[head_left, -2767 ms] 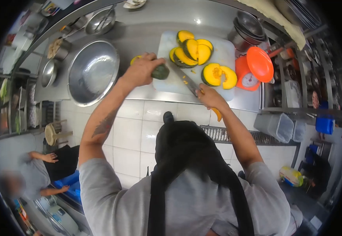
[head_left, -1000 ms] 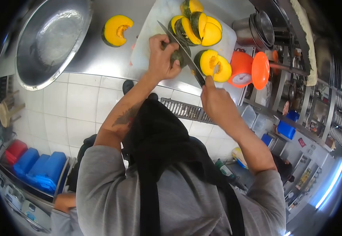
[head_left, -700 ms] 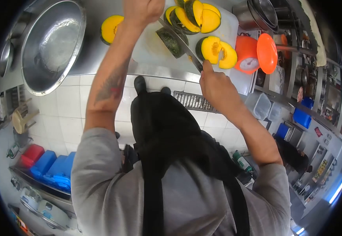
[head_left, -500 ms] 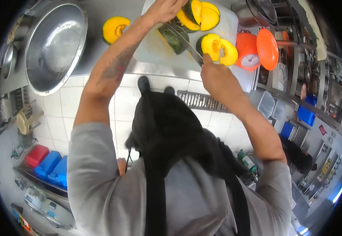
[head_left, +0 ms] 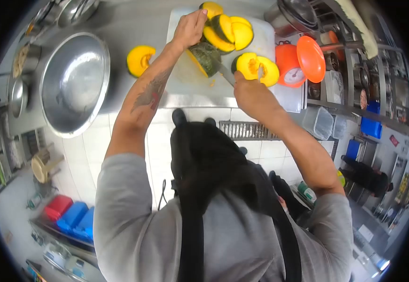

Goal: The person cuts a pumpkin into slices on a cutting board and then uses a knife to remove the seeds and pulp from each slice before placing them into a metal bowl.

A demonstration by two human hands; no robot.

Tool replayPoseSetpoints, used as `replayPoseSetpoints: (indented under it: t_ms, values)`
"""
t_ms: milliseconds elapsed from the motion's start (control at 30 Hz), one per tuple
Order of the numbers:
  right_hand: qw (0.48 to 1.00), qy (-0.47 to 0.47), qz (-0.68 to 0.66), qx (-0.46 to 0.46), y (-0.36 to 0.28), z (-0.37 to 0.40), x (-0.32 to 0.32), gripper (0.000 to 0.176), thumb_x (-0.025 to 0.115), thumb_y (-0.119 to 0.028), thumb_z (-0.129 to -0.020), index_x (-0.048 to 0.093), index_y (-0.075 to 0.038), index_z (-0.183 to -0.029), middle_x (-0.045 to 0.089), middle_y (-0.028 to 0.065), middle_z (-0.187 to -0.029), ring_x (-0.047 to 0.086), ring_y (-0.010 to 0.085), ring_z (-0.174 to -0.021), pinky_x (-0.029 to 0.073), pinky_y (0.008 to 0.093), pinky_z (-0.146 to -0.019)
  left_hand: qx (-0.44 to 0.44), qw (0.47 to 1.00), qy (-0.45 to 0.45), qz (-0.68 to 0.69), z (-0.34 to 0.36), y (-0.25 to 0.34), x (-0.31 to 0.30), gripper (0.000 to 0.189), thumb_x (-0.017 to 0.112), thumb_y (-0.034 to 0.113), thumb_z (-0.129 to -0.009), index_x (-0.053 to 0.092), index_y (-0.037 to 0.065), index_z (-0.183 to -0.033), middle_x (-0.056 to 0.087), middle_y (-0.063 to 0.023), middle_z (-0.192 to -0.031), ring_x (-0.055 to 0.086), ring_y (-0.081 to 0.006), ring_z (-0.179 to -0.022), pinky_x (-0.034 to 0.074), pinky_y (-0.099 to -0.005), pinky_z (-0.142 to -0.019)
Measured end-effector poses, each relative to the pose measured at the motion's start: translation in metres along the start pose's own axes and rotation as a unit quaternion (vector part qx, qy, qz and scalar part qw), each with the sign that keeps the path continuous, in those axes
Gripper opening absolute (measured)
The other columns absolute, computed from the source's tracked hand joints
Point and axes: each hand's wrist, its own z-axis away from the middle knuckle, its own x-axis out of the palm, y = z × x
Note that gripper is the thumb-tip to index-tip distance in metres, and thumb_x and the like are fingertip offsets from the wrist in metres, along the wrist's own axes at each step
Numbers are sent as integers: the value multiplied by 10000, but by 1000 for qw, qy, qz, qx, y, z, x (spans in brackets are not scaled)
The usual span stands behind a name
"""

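On a white cutting board (head_left: 176, 84) lies a dark green pumpkin piece (head_left: 205, 58), skin side up. A knife (head_left: 226, 74) reaches it from the right, its front part blurred or hidden at the rind. My right hand (head_left: 253, 96) is wrapped round the knife's handle. At the far edge of the same piece is my left hand (head_left: 189, 29), its fingers closed together; what they press or hold is hidden. Several yellow-fleshed pumpkin pieces (head_left: 243, 35) lie behind, and halved ones (head_left: 268, 71) sit beside the knife hand. Another pumpkin piece (head_left: 140, 60) rests left of the board.
A large metal bowl (head_left: 75, 84) stands on the left of the steel counter (head_left: 120, 94). Right of the board are an orange scale (head_left: 286, 61) and metal pots (head_left: 291, 16). A person in dark clothes (head_left: 366, 176) is at far right, over a tiled floor.
The view has shifted, so the counter appears lower. My left hand has moved back from the knife blade's far end to the pumpkin's far edge. The knife still meets the same piece.
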Motion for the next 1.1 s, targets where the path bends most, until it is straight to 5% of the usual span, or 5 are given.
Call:
replayPoseSetpoints:
  t_ms: [367, 433, 533, 933, 1100]
  values:
    - [999, 6, -22, 23, 0, -14, 29, 261, 513, -23, -954, 538, 25, -1209, 723, 318, -935, 728, 503, -905, 583, 582, -835, -190, 977, -62, 69, -6, 8, -31, 438, 422, 346, -1132, 689, 14, -1028, 729, -159, -944, 678, -384, -892, 529, -435, -808]
    - [999, 26, -27, 6, 3, -13, 34, 224, 507, -51, -975, 532, 15, -1188, 714, 316, -884, 723, 500, -858, 575, 599, -775, 29, 995, -78, -50, 45, 34, -24, 301, 527, 283, -1067, 731, 62, -1090, 724, -172, -1087, 669, -378, -1094, 490, -535, -1004]
    - [998, 37, -60, 6, 5, -24, 52, 257, 509, -56, -979, 533, 10, -1227, 721, 304, -919, 731, 474, -881, 587, 570, -783, 72, 987, -116, -83, 80, 65, -13, 275, 559, 207, -1022, 751, 94, -1183, 690, -150, -1260, 604, -354, -1269, 382, -560, -1161]
    - [982, 105, -153, -32, 36, -31, 87, 329, 508, -180, -1028, 535, 18, -1288, 739, 262, -1001, 730, 448, -937, 571, 556, -813, 4, 943, -136, -305, 171, 53, -64, 628, 477, 241, -1064, 339, 7, -1631, 387, -276, -1623, 333, -403, -1535, 205, -609, -1252]
    - [953, 178, -243, -12, 58, 35, 57, 331, 520, -215, -1037, 525, 23, -1268, 731, 269, -967, 724, 458, -911, 556, 575, -805, -193, 948, 19, 252, 45, 173, -186, 583, 499, 455, -1059, 505, 18, -1445, 621, -127, -1098, 630, -296, -1015, 493, -458, -1034]
